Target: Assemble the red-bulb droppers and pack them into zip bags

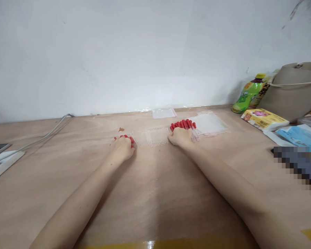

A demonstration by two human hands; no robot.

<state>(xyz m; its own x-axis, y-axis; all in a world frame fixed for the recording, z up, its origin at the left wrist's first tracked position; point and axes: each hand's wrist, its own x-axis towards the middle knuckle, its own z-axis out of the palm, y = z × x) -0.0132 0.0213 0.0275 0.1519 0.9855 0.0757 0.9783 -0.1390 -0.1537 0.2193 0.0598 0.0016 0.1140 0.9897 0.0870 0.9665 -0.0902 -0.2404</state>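
Observation:
My left hand (122, 149) is closed over a small cluster of red rubber bulbs (132, 139), its fingers curled down and mostly hidden by the back of the hand. To its right lies a row of thin clear dropper tubes (155, 136), side by side on the table. At the far end of that row my right hand (180, 136) is closed at a bunch of droppers with red bulbs (188, 123). Their bulbs point away from me and their clear stems show beside the hand. Exactly which pieces the fingertips grip is hidden.
White plastic bags (209, 122) lie right of the droppers; a small zip bag (164, 113) lies by the wall. A green bottle (246, 93), tissue pack (264, 119), grey bag (295, 90) and blue mask (300, 136) are at right. A cable (53, 129) runs at left.

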